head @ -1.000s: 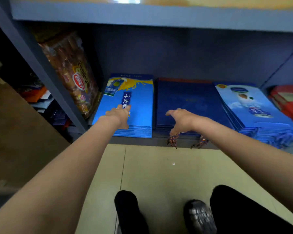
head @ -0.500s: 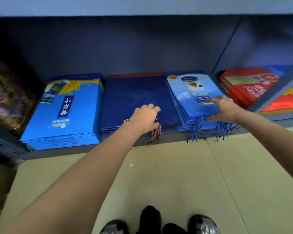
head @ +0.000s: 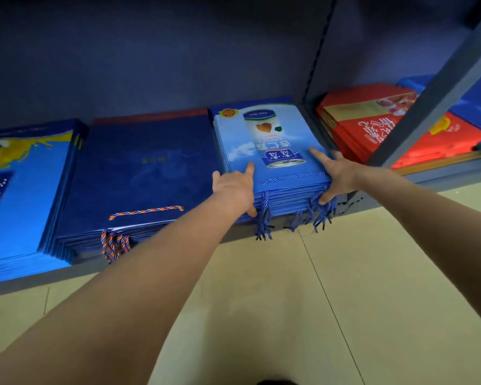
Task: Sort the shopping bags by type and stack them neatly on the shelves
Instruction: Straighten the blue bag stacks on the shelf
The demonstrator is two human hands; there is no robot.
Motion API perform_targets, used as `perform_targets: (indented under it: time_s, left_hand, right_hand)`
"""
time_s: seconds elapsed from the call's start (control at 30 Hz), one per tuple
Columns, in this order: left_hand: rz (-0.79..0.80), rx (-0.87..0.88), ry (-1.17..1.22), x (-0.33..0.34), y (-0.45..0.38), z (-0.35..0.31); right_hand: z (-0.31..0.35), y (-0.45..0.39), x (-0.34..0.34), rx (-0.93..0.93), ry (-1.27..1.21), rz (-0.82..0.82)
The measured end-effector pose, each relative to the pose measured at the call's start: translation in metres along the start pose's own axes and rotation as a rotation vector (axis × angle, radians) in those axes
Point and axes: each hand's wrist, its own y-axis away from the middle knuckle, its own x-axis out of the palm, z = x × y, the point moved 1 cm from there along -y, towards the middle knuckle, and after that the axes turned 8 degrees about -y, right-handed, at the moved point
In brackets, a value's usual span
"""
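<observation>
both hands are on the stack of light blue shopping bags (head: 264, 151) printed with a can, which lies flat on the bottom shelf (head: 161, 262) between the stack of dark navy bags (head: 139, 173) and the shelf upright. the left hand (head: 235, 187) rests at the stack's near left corner, forefinger straight and laid along the top bag, thumb down against the front edges; its fingers are spread, not curled round anything. the right hand (head: 338, 175) sits at the near right corner, forefinger stretched flat over the top bag and thumb pressed against the front of the pile, likewise open and flat. blue rope handles (head: 264, 218) hang off the front of the stack over the shelf lip. the navy stack touches it on the left, with a multicoloured cord handle (head: 146, 211) lying on its top bag. further left lies a stack of bright blue bags with a yellow splash (head: 22, 195). right of the grey post (head: 439, 87) sit red bags (head: 372, 132) in the next bay. pale floor tiles (head: 289, 301) run below the shelf.
</observation>
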Motion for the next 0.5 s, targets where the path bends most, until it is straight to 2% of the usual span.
perform_targets:
  time_s: [0.2, 0.5]
  left_hand:
    - [0.032, -0.079, 0.102, 0.009, -0.001, 0.005]
    - [0.02, -0.114, 0.222, 0.013, 0.004, 0.004]
  right_hand:
    - [0.001, -0.007, 0.019, 0.004, 0.012, -0.076]
    - [0.005, -0.002, 0.012, -0.021, 0.001, -0.129]
